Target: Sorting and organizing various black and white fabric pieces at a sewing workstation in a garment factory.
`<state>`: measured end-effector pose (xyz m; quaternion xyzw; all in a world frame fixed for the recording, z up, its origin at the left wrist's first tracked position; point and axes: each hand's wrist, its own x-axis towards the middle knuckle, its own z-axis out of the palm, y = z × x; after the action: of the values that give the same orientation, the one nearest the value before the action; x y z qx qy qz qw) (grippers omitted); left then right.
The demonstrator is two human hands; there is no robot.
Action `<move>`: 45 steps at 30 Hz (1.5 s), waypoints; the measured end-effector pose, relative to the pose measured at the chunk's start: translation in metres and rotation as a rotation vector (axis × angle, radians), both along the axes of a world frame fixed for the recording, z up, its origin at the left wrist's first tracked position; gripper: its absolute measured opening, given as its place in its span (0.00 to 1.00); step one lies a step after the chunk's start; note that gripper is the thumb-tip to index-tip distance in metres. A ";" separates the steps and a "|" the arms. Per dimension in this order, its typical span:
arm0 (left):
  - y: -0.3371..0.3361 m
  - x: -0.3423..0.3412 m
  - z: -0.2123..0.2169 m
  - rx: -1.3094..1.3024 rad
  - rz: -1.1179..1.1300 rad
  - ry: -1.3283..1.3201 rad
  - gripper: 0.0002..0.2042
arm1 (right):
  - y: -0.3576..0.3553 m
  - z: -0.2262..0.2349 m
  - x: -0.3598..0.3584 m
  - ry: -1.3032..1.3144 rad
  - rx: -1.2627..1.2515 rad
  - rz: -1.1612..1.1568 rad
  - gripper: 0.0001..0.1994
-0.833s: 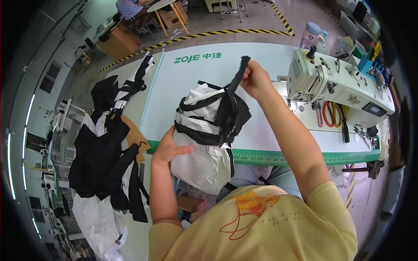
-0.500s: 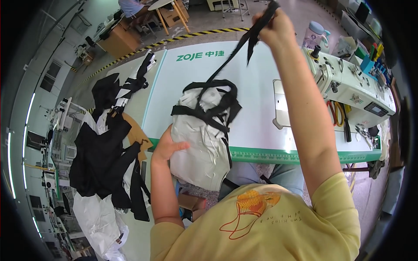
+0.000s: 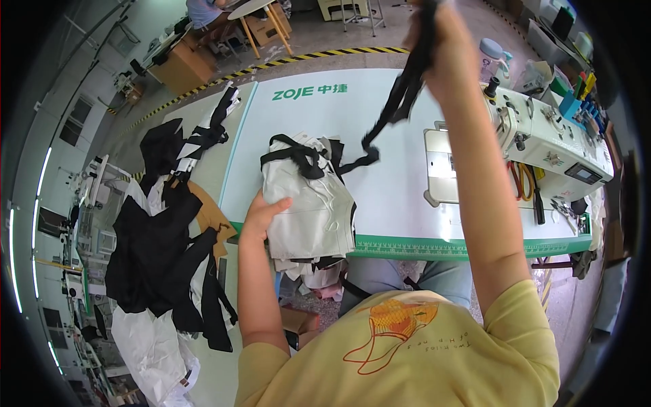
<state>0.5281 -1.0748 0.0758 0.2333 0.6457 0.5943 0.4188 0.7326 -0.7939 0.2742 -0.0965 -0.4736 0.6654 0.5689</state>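
The left hand [image 3: 263, 209] lies flat with fingers together on the near left edge of the bag [image 3: 308, 203], a grey-white one with black webbing that rests at the front edge of the table [image 3: 393, 217]. The right hand [image 3: 444, 51] is raised high, fingers closed around the black strap [image 3: 400, 102] (it runs taut down to the bag), just left of the sewing machine [image 3: 549, 146].

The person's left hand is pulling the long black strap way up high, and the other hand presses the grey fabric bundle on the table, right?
Not quite. The head view shows the right hand pulling the long black strap up high; the left hand presses the grey fabric bundle.
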 end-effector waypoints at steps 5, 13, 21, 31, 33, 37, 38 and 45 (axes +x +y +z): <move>0.004 0.006 -0.008 0.197 -0.020 -0.025 0.36 | -0.020 -0.153 -0.003 -1.040 0.422 0.191 0.29; -0.028 -0.015 -0.012 0.340 -0.004 -0.211 0.41 | -0.047 -0.208 -0.002 -1.494 0.789 -0.018 0.11; -0.006 0.003 0.011 0.078 -0.133 -0.101 0.37 | 0.039 -0.141 0.000 -0.043 -0.317 0.062 0.08; 0.024 -0.014 -0.005 0.029 -0.032 -0.097 0.35 | -0.036 0.012 0.105 0.680 -0.270 0.957 0.08; 0.028 -0.008 0.003 0.016 -0.020 -0.093 0.35 | -0.035 0.018 0.125 0.658 -0.197 1.030 0.10; 0.024 -0.012 0.003 0.011 -0.003 -0.088 0.33 | -0.049 -0.022 0.136 0.114 0.094 0.369 0.10; 0.027 -0.010 0.006 0.007 -0.007 -0.094 0.33 | -0.042 -0.051 0.138 -0.021 0.106 0.234 0.11; 0.043 -0.015 0.008 -0.107 -0.035 0.061 0.33 | -0.051 -0.177 0.101 -0.999 0.651 -0.244 0.21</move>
<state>0.5133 -1.0320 0.0840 0.2398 0.6849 0.5439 0.4214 0.8332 -0.8452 0.0975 -0.2716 -0.8480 0.2905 0.3504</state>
